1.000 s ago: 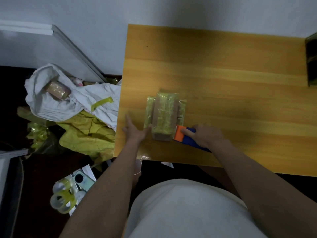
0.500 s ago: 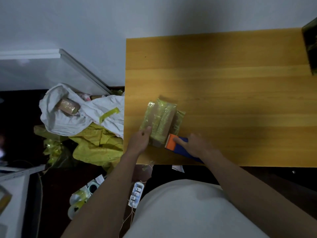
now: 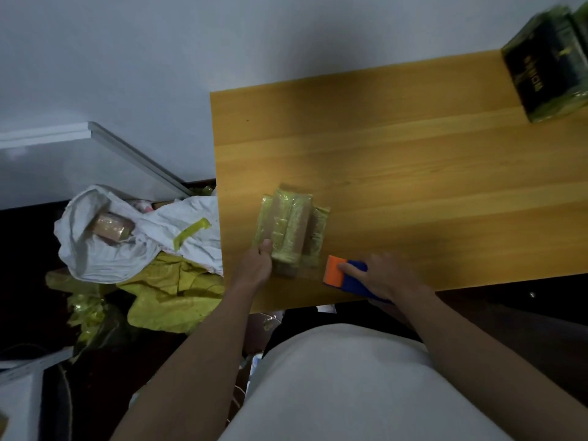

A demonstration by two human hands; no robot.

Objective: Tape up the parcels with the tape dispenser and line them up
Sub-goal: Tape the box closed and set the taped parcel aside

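Nearest the camera, the person's white shirt [image 3: 343, 386] fills the bottom of the view, with both bare forearms reaching forward over the near edge of the wooden desk [image 3: 413, 173].

The right hand [image 3: 386, 275], at about 5 o'clock from the desk's middle, grips the tape dispenser [image 3: 345, 276], its fingers curled over the blue body while the orange front plate points toward 9 o'clock. No writing on the dispenser can be read.

The left hand [image 3: 256, 265], near the desk's near-left corner, holds the near end of the parcel [image 3: 291, 232], thumb pressed against its left side. The parcel lies on the desk at about 7 o'clock from the middle, a brown block wrapped in yellowish tape, its long side running near to far, with flatter taped packs touching it on each side. Any label on it is too blurred to read.

Off the desk at 9 o'clock, on the floor, lie a white bag [image 3: 133, 237] with a brown taped packet [image 3: 109, 226] in it and a crumpled yellow bag [image 3: 171, 291].

Farthest away, at 2 o'clock, a dark box [image 3: 547, 65] wrapped in greenish tape stands at the desk's far-right corner; gold lettering runs along it, too blurred to read.
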